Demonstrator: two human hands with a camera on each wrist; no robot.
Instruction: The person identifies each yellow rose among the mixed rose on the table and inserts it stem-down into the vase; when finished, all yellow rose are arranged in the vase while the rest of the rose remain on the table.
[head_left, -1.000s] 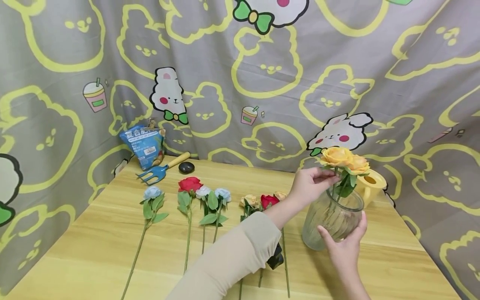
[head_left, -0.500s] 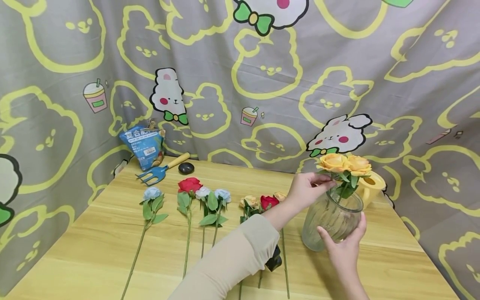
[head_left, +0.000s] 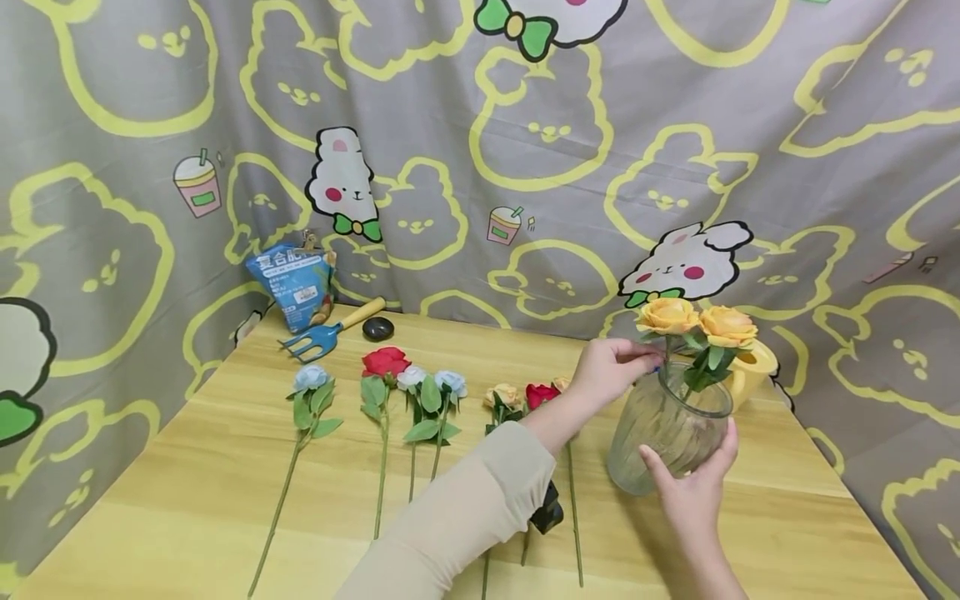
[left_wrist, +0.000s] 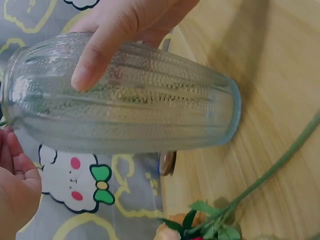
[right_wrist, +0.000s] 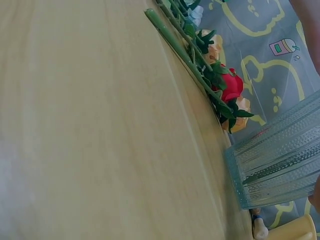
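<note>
Two orange-yellow roses (head_left: 670, 317) stand in a ribbed clear glass vase (head_left: 663, 433), their heads above its rim. My left hand (head_left: 611, 371) is at the rim, pinching the stem of the left rose between thumb and fingers. In the left wrist view the left hand (left_wrist: 20, 185) shows beside the vase mouth. My right hand (head_left: 693, 492) grips the vase's side, thumb on the near face; its other fingers are partly hidden behind the glass. The vase (left_wrist: 150, 100) is seen sideways in the left wrist view, with the right thumb pressed on it.
Several roses lie left of the vase, including a blue one (head_left: 311, 379) and a red one (head_left: 386, 361). Behind stand a blue bag (head_left: 296, 287), a hand fork (head_left: 318, 339) and a black stone (head_left: 378, 329). A yellow watering can (head_left: 756, 362) is behind the vase.
The two rose heads have drawn apart, the right one shifting rightward. The left hand has moved slightly, staying at the rim. The right hand keeps its grip on the vase.
</note>
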